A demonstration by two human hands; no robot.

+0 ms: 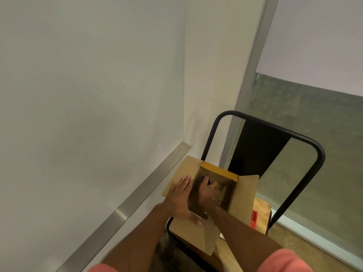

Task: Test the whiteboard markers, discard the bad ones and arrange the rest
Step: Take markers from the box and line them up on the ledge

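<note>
1. Head view: the right hand (pixel 208 193) is seen reaching down into an open cardboard box (pixel 245 195), its fingers bent around the lower end of a blue marker (pixel 206 180). Because of blur, it cannot be told whether the marker is actually gripped or only touched.
2. The marker is shown as a short, dark blue, rounded shape near the far left inner corner of the box, just beside the fingertips. Any print on it is too blurred to be read.
3. The left hand (pixel 180 197) is laid flat on the box's left flap, with the fingers straight and close together and the thumb spread toward the near flap. Nothing is held by it.
4. Both forearms are extended forward and converge at the box. Coral sleeves (pixel 284 260) are visible at the bottom edge.
5. The box is set on the wooden chair seat (pixel 262 211) with all four flaps folded outward; it covers most of the seat, and its far wall is yellow inside.
6. A red object (pixel 254 218) is seen at the right edge of the seat, just beside the box's right flap.
7. A whiteboard (pixel 88 85) with a metal ledge (pixel 141 193) is seen to the left of the chair.
</note>
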